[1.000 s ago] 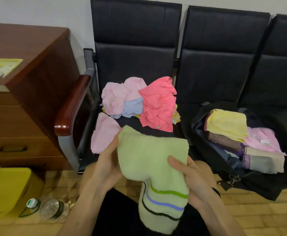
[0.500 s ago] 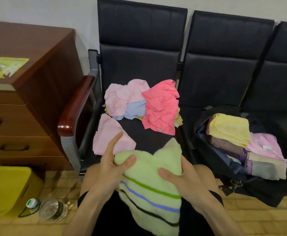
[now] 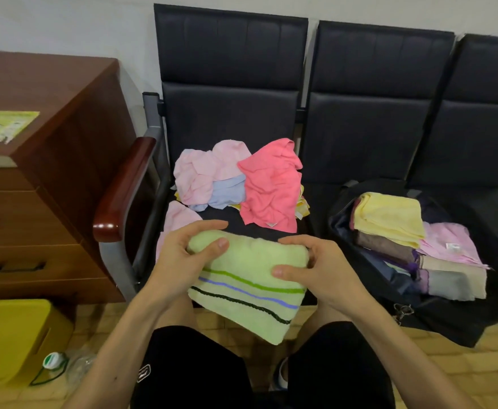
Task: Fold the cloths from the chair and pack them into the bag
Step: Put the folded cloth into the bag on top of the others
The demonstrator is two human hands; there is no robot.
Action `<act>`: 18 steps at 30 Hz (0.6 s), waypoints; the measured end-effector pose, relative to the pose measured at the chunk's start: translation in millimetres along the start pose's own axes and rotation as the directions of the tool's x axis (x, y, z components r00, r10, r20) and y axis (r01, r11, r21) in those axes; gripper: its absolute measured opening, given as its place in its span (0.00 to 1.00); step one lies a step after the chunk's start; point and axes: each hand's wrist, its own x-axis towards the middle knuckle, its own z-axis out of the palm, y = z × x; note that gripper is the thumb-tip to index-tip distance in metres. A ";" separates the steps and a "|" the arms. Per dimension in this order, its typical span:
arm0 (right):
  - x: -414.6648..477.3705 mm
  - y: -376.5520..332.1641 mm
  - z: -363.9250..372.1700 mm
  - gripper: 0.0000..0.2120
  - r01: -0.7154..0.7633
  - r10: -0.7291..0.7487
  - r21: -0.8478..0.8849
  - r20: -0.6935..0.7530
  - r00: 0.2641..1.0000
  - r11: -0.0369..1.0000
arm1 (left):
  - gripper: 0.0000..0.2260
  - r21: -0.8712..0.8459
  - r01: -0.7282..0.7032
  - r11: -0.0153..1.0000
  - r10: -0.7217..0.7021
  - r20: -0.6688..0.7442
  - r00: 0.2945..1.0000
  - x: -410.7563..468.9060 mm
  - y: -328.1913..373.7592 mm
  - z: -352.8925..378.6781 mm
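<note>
Print on leaflet [image 3: 4,126] and shorts logo [image 3: 144,373] illegible

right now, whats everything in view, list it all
striped towel: one, light green with green, blue and black stripes, held over the lap
loose cloths: one heap, pale pink, light blue, coral, some yellow, left seat; count unclear
pale pink cloth: one, front of the left seat
bag: one, black, open, across middle and right seats
folded cloths: at least five, yellow, brown, pink, beige, grey, in the bag
chairs: three, black, joined row by the wall
cabinet: one, brown wood, far left
leaflet: one, yellow-green, on the cabinet
box: one, yellow, floor lower left
bottle: one, clear, floor beside the box
left hand: one, grips the towel's left end
right hand: one, grips the towel's right end
</note>
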 end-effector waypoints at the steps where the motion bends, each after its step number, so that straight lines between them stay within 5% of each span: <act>1: 2.0 0.1 -2.0 0.25 0.008 -0.008 -0.036 0.011 1.000 0.999 | 0.09 0.009 0.004 1.000 -0.004 0.011 1.000 1.6 1.4 -1.7; 12: 10.2 3.3 -3.0 0.24 0.116 -0.227 -0.500 -0.168 0.959 0.858 | 0.28 0.150 -0.054 0.987 0.052 0.020 0.998 10.1 -2.3 -3.1; 18: 3.9 10.0 -1.1 0.17 0.107 -0.369 -0.647 -0.283 0.885 0.755 | 0.21 0.345 -0.036 0.938 0.068 -0.083 0.994 16.4 -7.7 9.3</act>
